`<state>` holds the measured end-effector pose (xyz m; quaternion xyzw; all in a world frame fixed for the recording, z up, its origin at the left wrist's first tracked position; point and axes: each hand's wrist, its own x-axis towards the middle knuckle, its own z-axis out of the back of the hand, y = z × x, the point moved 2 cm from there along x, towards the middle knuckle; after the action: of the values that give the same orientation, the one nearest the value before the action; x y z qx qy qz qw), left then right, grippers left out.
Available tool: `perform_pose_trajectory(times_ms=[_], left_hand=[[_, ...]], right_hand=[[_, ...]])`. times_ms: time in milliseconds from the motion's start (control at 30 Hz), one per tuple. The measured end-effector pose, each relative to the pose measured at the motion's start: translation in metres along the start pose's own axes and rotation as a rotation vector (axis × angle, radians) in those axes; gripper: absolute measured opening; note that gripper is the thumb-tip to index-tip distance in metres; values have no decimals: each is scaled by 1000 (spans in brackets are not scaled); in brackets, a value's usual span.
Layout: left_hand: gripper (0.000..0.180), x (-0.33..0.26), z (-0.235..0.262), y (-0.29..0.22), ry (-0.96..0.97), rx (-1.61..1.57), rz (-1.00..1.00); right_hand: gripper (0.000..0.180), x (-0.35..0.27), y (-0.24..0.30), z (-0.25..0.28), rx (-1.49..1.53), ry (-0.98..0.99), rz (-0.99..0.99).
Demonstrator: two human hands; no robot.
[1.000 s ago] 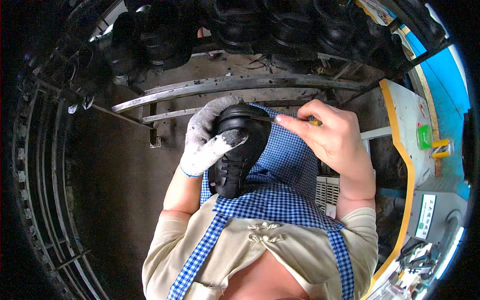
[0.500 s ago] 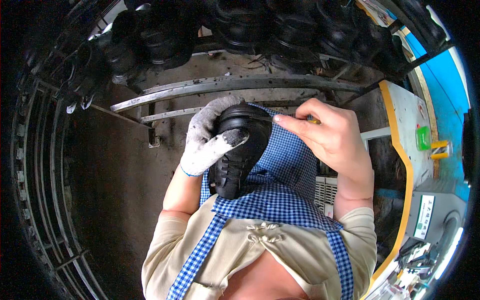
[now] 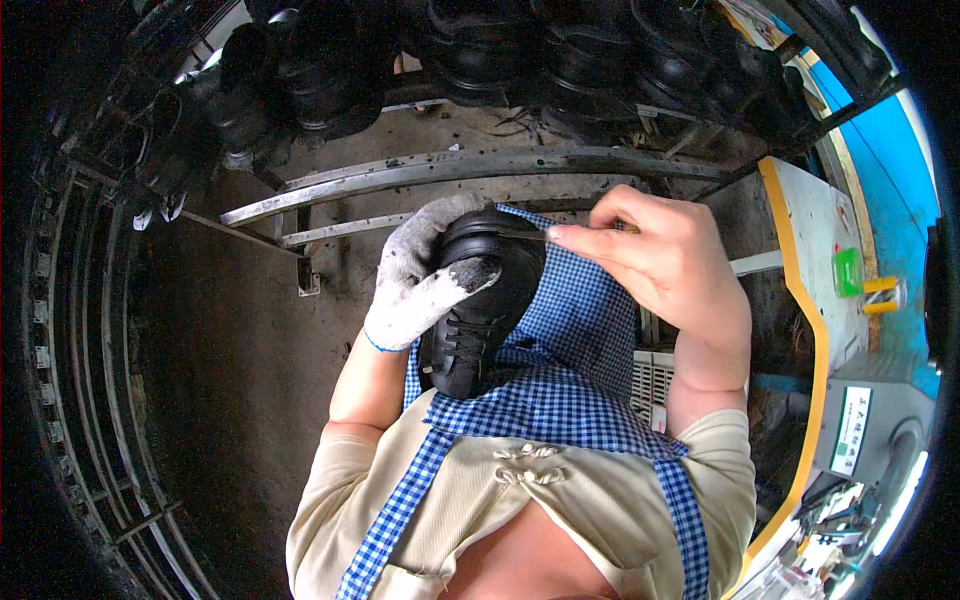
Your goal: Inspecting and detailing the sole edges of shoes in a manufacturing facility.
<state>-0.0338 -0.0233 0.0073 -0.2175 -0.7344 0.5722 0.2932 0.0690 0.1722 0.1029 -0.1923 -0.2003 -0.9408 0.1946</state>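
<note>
A black lace-up shoe (image 3: 512,285) lies over my lap, its toe pointing away and its laces nearer my body. My left hand (image 3: 415,270), in a whitish knitted glove with a dark-stained thumb, is closed around the toe end from the left. Bare, my right hand (image 3: 665,250) pinches a slim tool with a thin shaft (image 3: 528,236), which reaches left to the ridged rim at the toe. Its handle is mostly hidden in my fingers, so its exact kind does not show. A blue checked apron (image 3: 585,310) lies under the shoe.
Several black shoes (image 3: 470,50) line a rack across the far side. Metal rails (image 3: 400,178) run below them. To the right stands a white table with a yellow edge (image 3: 795,270), bearing a green object (image 3: 848,272) and a grey machine (image 3: 880,420). More metal racking (image 3: 85,380) curves along the left.
My right hand has risen and shifted slightly right, with the tool's shaft still at the toe rim. The left hand and shoe have barely moved.
</note>
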Motion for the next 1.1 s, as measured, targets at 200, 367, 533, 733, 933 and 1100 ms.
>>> perform_pose_trajectory(times_ms=[200,367,533,733,933,1100], left_hand=[[59,2,1,-1,11,31,-2],[58,2,0,1,9,-32,-4],[57,0,1,3,-1,16,-34],[57,1,0,2,-22,15,-7],[57,2,1,4,-2,60,-40],[58,1,2,7,-31,-20,-18]], right_hand=[[23,-2,0,2,3,1,-10],[26,1,-1,-3,53,50,-27],[28,-6,-6,-24,245,-6,-92],[31,-14,-4,-39,240,-64,-175],[30,-15,-7,-35,268,-97,-172],[30,-19,-8,-17,55,-36,-129]])
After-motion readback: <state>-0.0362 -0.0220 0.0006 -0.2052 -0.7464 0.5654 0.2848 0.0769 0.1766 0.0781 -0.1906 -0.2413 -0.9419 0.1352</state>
